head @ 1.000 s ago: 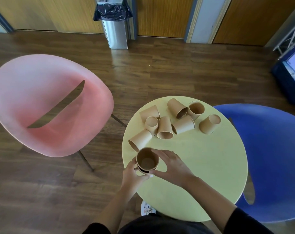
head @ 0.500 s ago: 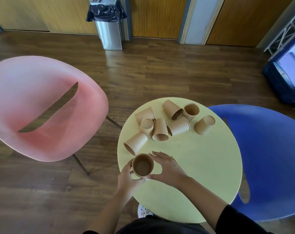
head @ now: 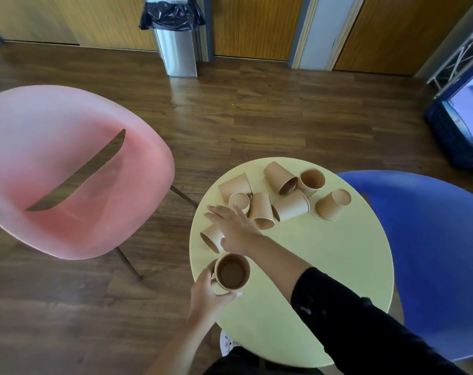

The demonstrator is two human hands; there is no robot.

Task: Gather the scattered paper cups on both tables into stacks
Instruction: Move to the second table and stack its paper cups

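Left hand (head: 207,295) grips the upright cup stack (head: 232,274) at the yellow table's (head: 324,266) left edge. Right hand (head: 234,228), fingers spread, reaches over the tipped cup (head: 213,237); next it likely needs grasping and nesting.

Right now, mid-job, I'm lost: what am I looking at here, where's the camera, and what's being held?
There is no machine here: a person works with bare hands, and the single camera sits on their head, looking down. The left hand has its grip around an upright paper cup at the near edge of the round yellow table; whether more cups are nested in it is unclear. The right hand reaches open over a cup lying on its side. Seven more loose cups sit further back, some tipped, some upright. A pink chair stands left, a blue chair right.
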